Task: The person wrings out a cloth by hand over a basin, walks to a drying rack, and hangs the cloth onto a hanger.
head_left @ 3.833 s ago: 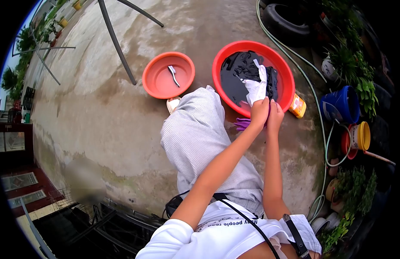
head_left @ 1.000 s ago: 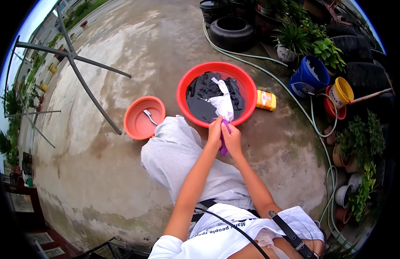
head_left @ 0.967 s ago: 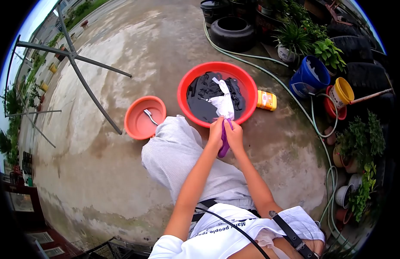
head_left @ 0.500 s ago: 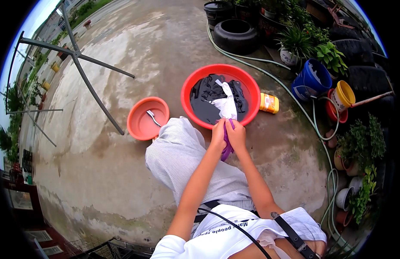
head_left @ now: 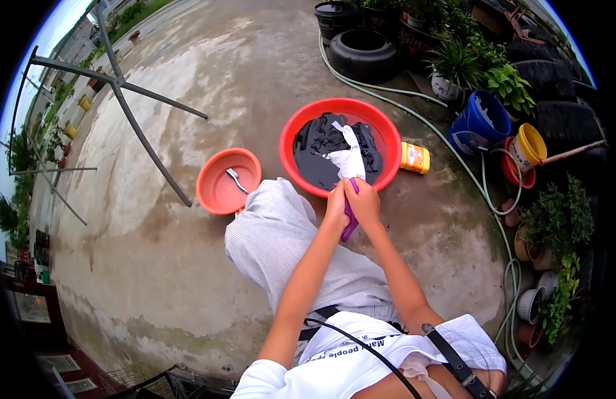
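Both hands [head_left: 336, 201] [head_left: 365, 201] by basin rim [head_left: 392, 147]

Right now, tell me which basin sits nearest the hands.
The larger bright red basin: the left hand and right hand are at its near rim. The smaller, paler basin stands farther off, to their left.

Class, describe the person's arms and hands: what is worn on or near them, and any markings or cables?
The left hand and right hand are ungloved, with no watch visible. Short white sleeves join a white shirt with dark lettering. A black cable and black strap cross it.
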`<state>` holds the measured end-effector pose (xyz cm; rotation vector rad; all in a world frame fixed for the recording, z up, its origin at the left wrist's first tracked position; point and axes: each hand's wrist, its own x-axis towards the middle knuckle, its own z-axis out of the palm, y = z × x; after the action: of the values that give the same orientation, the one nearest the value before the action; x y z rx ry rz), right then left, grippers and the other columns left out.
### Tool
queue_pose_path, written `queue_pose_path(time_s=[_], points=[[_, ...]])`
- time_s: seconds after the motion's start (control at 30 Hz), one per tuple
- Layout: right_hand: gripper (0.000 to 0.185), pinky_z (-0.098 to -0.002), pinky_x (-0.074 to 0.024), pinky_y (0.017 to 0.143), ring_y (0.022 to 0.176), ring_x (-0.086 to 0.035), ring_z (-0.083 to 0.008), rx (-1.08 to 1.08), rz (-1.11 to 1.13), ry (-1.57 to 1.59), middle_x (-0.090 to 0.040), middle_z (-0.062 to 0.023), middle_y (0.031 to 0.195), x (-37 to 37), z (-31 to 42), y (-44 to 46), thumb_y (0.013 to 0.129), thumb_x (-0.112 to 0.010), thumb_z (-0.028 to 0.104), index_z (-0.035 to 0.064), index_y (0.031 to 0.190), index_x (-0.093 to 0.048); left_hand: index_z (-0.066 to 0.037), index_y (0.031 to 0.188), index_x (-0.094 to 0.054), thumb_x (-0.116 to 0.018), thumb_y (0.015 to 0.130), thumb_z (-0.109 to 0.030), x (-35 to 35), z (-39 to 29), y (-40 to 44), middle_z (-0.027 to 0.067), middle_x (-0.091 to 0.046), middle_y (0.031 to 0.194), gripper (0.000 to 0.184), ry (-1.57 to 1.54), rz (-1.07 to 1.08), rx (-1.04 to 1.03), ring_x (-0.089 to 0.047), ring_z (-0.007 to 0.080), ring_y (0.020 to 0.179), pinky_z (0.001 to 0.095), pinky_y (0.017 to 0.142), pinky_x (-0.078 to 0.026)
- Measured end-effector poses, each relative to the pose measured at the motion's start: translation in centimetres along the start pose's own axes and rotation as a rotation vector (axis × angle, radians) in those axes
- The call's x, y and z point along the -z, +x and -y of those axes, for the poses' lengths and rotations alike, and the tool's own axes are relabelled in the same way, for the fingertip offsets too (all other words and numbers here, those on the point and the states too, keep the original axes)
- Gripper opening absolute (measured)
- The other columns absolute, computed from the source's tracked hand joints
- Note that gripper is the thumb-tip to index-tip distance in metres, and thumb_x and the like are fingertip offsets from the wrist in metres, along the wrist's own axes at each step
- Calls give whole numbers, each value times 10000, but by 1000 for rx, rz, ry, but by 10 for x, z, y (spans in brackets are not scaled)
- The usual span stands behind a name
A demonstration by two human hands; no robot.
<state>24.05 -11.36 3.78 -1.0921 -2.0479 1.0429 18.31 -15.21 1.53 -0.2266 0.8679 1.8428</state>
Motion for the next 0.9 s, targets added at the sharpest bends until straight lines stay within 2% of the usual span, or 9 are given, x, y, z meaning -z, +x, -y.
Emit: queue_pose_path(time_s=[0.17, 0.27, 0.4, 0.53, 0.57, 0.7, 0.73, 0.8, 0.9], points=[[332, -443, -407, 522, 604, -547, -379, -27, -26, -64, -554, -208, 631, -14, -12, 6, 819, -491, 332, 27, 695, -533, -82, 772, -562, -538, 807, -244, 4, -1, 5, 22, -583, 703, 168, 64, -75, -73, -568, 128, 624, 260, 565, -465], [304, -449, -409, 517, 583, -552, -369, 129, 7, -81, -552, -193, 602, -12, 1, -15, 813, -502, 319, 39, 698, -532, -96, 710, -544, -543, 803, -258, 19, -4, 14, 20, -559, 638, 187, -13, 40, -126, -543, 124, 559, 263, 513, -450], [294, -444, -396, 479, 512, -534, -358, 242, -9, -98, -534, -180, 549, -11, -3, -24, 811, -510, 316, 49, 690, -532, -131, 616, -480, -541, 806, -276, 21, -5, 14, 10, -496, 537, 247, -6, 64, 24, -491, 123, 469, 273, 443, -413], [327, -440, -398, 497, 557, -539, -369, 31, 31, 42, -534, -213, 596, 1, -12, 2, 828, -485, 335, 38, 701, -541, -63, 797, -547, -492, 835, -226, -3, -3, 0, 22, -564, 717, 177, 50, -55, 19, -553, 123, 618, 263, 549, -452], [343, -442, -403, 513, 577, -540, -372, 2, 71, 10, -545, -215, 620, 3, -15, 9, 835, -471, 341, 35, 698, -543, -74, 800, -563, -537, 809, -256, 1, 0, 3, 39, -598, 750, 185, 41, -39, 10, -583, 145, 634, 274, 549, -477], [336, -447, -404, 501, 555, -539, -366, 67, -22, -206, -552, -190, 596, -5, -8, -5, 834, -469, 328, 41, 669, -520, -89, 740, -544, -533, 807, -245, 2, -2, 3, 6, -554, 671, 170, 46, -79, -72, -533, 124, 570, 258, 518, -439], [329, -454, -393, 476, 524, -533, -363, 194, -53, -168, -539, -180, 562, -7, -3, -15, 831, -474, 324, 48, 654, -507, -102, 697, -524, -539, 802, -256, 7, -3, 3, -9, -517, 628, 186, 49, -92, -127, -496, 113, 538, 259, 494, -415], [335, -450, -392, 476, 524, -532, -359, 248, 31, -169, -535, -172, 560, -12, 0, -35, 829, -479, 330, 50, 648, -504, -112, 674, -514, -547, 797, -272, 20, -15, 4, -8, -502, 611, 205, 171, -73, -63, -484, 109, 532, 261, 490, -411], [344, -440, -398, 496, 559, -537, -362, 200, 0, -80, -544, -186, 597, -11, 1, -28, 829, -477, 335, 40, 657, -517, -110, 696, -522, -547, 799, -272, 20, -12, 4, 3, -522, 629, 194, 110, -1, -117, -507, 115, 550, 263, 507, -428]])
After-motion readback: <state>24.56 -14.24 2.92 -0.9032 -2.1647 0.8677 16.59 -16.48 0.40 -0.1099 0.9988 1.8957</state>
